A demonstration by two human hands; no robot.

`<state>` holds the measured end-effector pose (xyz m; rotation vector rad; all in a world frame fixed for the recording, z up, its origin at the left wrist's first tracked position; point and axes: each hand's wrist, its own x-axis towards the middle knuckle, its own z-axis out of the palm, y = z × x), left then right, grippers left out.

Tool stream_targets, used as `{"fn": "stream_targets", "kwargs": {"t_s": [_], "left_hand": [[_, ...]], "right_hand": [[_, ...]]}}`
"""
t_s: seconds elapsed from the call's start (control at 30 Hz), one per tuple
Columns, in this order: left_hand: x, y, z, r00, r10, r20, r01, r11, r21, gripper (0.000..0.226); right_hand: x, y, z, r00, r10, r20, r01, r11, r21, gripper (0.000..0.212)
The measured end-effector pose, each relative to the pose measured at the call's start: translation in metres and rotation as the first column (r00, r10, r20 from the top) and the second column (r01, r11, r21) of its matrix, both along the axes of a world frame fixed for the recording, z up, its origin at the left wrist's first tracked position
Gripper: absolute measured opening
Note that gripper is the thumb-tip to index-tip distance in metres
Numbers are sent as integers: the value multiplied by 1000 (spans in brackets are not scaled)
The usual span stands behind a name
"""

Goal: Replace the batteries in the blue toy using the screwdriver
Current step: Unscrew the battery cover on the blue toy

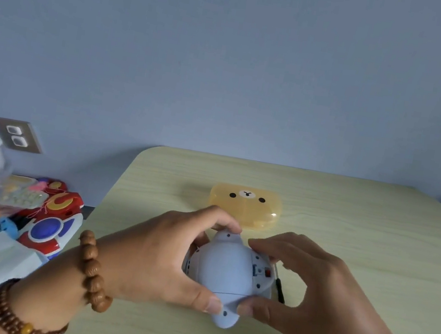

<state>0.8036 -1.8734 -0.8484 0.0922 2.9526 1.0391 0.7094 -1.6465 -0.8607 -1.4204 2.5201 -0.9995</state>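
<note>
With left grip (159, 255) and right grip (310, 285) both curled round the blue toy (226, 269), holds it near the tabletop's (364, 218) front edge; seems early on: compartment not visibly opened, screwdriver (280, 289) lying untouched just beside it, no batteries seen.

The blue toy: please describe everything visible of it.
The blue toy is a rounded pale-blue body of plastic, dotted with dark holes; a small red part shows on the side by the right hand. It is low over the table, gripped by that hand and the left hand, thumbs at its near end.
</note>
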Motion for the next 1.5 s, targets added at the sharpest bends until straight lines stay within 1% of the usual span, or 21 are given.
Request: {"fn": "stream_targets", "kwargs": {"t_s": [0.13,0.27,0.37,0.43,0.5,0.6,0.67,0.73,0.83,0.87,0.97,1.03,1.07,1.1,1.13,1.2,1.23,1.33,1.4,1.47,1.5], "left_hand": [[-3,-2,-4,999,-45,-28,45,999,-16,72],[-5,-6,-12,995,-68,-77,67,998,-18,76],[-4,-7,-15,994,-55,-90,54,998,-18,78],[-3,-7,-16,995,-46,-92,46,999,-6,75],[-2,-7,-17,995,-35,-89,36,999,14,73],[-2,-9,-20,995,-22,-99,27,998,48,72],[-2,-10,-22,995,-19,-102,25,998,63,72],[-2,-11,-24,995,-17,-103,25,997,75,73],[-3,-11,-26,995,-11,-102,20,996,83,74],[-3,-11,-26,995,-9,-100,18,996,86,74],[-2,-10,-26,995,-9,-99,19,994,105,74],[-1,-10,-26,995,-5,-100,15,995,99,73],[-1,-10,-26,995,-3,-101,13,995,99,73],[-1,-10,-27,995,1,-102,9,995,102,73],[0,-10,-27,995,7,-101,4,994,108,73],[1,-10,-28,995,16,-100,-4,994,113,73],[1,-10,-28,995,19,-99,-7,993,115,74],[1,-10,-27,995,22,-93,-10,993,121,73],[1,-9,-26,996,21,-86,-10,992,123,73],[1,-9,-25,996,20,-86,-9,993,121,73],[1,-9,-25,996,20,-87,-9,993,119,74]], "right_hand": [[0,-3,-6,991,-16,-133,20,999,35,62],[-1,-6,-9,985,-45,-164,51,998,33,63],[0,-6,-9,983,-37,-182,52,996,73,73],[2,1,-8,987,-74,-141,84,994,72,87],[1,16,-11,986,-135,-98,143,987,74,92],[-6,33,-18,968,-211,-135,235,951,201,93],[-7,35,-24,949,-253,-187,291,933,212,81],[-3,32,-28,936,-278,-217,316,934,164,56],[1,25,-30,914,-341,-222,364,929,71,10],[1,24,-31,904,-368,-216,389,919,60,6],[0,26,-29,881,-425,-209,439,898,23,22],[0,29,-24,883,-449,-139,451,892,-14,24],[-1,31,-23,887,-439,-142,438,898,-40,21],[-1,32,-22,900,-404,-163,405,914,-26,13],[-1,31,-23,915,-368,-167,377,926,24,13],[0,29,-25,932,-296,-208,326,937,126,32],[1,28,-25,935,-287,-211,319,937,142,33],[-3,29,-27,943,-288,-165,303,950,76,16],[-6,31,-25,941,-290,-173,303,952,51,3],[-7,36,-18,924,-360,-129,360,933,-17,17],[-7,37,-11,913,-397,-93,391,917,-77,19]]}}
